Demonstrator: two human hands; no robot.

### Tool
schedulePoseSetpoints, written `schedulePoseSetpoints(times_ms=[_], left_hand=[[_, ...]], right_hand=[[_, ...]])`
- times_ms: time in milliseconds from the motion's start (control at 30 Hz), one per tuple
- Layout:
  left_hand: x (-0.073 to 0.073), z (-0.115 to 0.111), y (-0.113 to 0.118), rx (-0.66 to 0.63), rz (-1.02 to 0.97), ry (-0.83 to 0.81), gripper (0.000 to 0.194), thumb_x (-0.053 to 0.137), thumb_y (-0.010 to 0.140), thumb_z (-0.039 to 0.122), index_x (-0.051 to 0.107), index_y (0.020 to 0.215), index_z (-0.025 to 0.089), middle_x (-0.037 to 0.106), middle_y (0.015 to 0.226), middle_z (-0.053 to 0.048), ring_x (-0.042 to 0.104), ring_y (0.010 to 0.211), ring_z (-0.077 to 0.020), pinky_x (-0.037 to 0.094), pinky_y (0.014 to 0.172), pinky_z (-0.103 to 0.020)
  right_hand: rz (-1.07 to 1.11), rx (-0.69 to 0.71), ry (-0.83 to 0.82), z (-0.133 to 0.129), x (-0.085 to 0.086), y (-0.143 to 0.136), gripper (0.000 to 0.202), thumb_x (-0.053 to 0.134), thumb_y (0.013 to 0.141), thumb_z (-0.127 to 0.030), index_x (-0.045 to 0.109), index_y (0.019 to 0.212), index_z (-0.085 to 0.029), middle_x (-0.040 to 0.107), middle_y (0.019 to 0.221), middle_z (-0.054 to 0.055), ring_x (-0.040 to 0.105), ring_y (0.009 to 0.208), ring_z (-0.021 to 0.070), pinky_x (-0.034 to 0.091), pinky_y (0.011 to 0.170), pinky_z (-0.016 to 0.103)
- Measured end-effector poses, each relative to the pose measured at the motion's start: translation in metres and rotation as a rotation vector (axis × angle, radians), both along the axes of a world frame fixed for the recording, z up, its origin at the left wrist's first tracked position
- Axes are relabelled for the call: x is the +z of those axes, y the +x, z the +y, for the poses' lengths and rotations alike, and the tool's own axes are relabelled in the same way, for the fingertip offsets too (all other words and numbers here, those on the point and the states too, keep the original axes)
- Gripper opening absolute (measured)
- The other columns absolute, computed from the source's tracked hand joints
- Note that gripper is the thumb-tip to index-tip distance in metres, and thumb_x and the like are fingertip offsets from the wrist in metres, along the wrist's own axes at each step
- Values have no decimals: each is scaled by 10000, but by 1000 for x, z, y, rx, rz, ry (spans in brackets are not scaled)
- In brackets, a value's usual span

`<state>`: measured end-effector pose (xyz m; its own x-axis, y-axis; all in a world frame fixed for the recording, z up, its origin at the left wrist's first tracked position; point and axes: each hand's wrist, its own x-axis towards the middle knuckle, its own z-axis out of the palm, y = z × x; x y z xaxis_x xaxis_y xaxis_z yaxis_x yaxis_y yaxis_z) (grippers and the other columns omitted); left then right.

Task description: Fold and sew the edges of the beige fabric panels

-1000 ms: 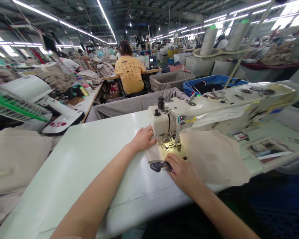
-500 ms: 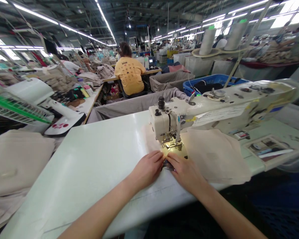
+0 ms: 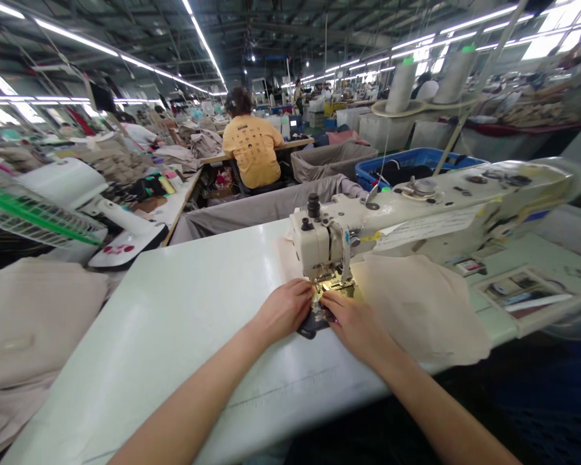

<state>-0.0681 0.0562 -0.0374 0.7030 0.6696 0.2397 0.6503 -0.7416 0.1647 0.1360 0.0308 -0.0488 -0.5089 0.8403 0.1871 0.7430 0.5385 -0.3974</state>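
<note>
A cream sewing machine (image 3: 329,239) stands over a shiny metal needle plate (image 3: 336,284). Just left of the needle area, my left hand (image 3: 288,307) is closed, its fingertips pinched on the near edge of a beige fabric piece (image 3: 411,300). My right hand (image 3: 356,323) is closed too, with its fingers pressed on the same edge, close in front of the presser foot. The fabric spreads flat to the right under the machine arm, and a bit shows behind the head at left. My fingers hide the edge itself.
The pale table (image 3: 188,310) extends left. A white fan (image 3: 121,226) and stacked beige fabric (image 3: 39,316) are at the left. A blue basket (image 3: 416,155), thread cones (image 3: 401,87) and a parts tray (image 3: 523,294) lie right. A person in yellow (image 3: 252,148) sits ahead.
Both hands have moved slightly away from me, toward the machine head, with the fabric edge. More of the dark plate front now shows between and below my hands.
</note>
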Motion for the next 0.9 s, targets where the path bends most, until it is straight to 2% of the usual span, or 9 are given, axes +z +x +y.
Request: schedulePoseSetpoints(times_ms=[233, 433, 767, 900], left_hand=[[-11, -3, -1, 49, -47, 59, 309, 413, 995, 184, 605, 1234, 152, 644, 1238, -132, 590, 1188, -245, 521, 1041, -422], [-10, -3, -4, 109, -94, 8, 312, 462, 976, 192, 601, 1255, 178, 630, 1274, -124, 592, 1192, -247, 513, 1042, -439], [-11, -2, -6, 86, -78, 6, 307, 448, 993, 207, 590, 1261, 159, 624, 1297, -125, 568, 1236, -253, 489, 1075, -442], [-10, -1, -6, 99, -74, 5, 315, 450, 990, 228, 586, 1271, 185, 630, 1283, -120, 585, 1211, -257, 506, 1050, -460]], right_hand=[[42, -18, 25, -10, -8, 7, 424, 518, 847, -48, 641, 1229, -182, 643, 1340, 103, 658, 1136, 247, 542, 947, 374], [59, -10, 48, -10, -13, 7, 439, 517, 836, -35, 629, 1240, -169, 639, 1344, 108, 647, 1157, 251, 537, 972, 388], [59, -24, 61, -11, -15, 7, 427, 546, 838, -45, 646, 1230, -184, 635, 1355, 105, 647, 1166, 254, 524, 1004, 409], [79, -24, 64, -10, -14, 7, 398, 551, 847, -54, 659, 1207, -184, 645, 1342, 105, 649, 1163, 251, 522, 1007, 409]])
